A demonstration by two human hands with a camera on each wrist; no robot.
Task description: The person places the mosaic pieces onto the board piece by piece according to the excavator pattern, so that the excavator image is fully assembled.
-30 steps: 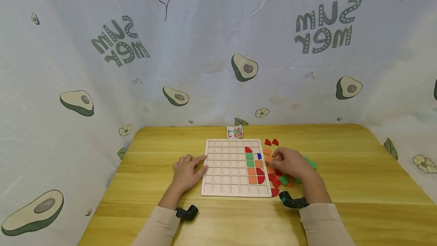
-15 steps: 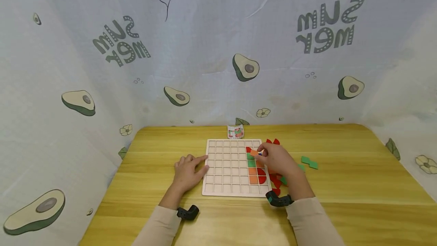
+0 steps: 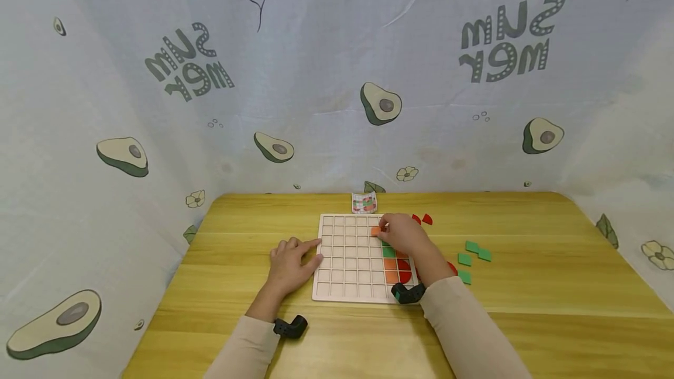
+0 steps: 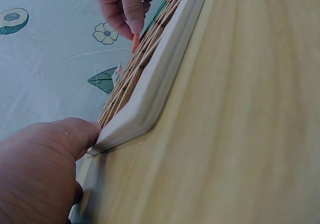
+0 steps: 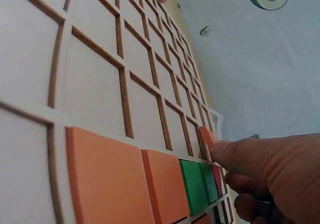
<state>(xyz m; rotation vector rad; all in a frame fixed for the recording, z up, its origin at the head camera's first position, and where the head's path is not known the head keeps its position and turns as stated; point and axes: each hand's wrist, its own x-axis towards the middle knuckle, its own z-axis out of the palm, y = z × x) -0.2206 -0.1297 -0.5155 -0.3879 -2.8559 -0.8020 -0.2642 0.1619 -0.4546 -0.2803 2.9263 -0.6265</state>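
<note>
We're looking at a pale wooden grid board on a yellow wood-grain table, and we're reading the clock from the board's centre, twelve at the far edge. Up near one o'clock, the right hand is pinching a thin orange square tile between thumb and finger, holding it tilted at the cells; whether it is touching one, we can't tell. Over at nine, the left hand is spreading thumb and forefinger apart, both tips touching the board's rim.

Now the compartments! Around four o'clock, two flat orange squares are sitting in neighbouring cells, two flat green squares are continuing that line, and a red piece is lying just past them. At half past three, red quarter-round pieces are forming a half disc in adjoining cells.

Off the board, four loose green squares are lying around three o'clock, red wedges are resting at two, and a small printed card is sitting just beyond the rim at twelve.
</note>
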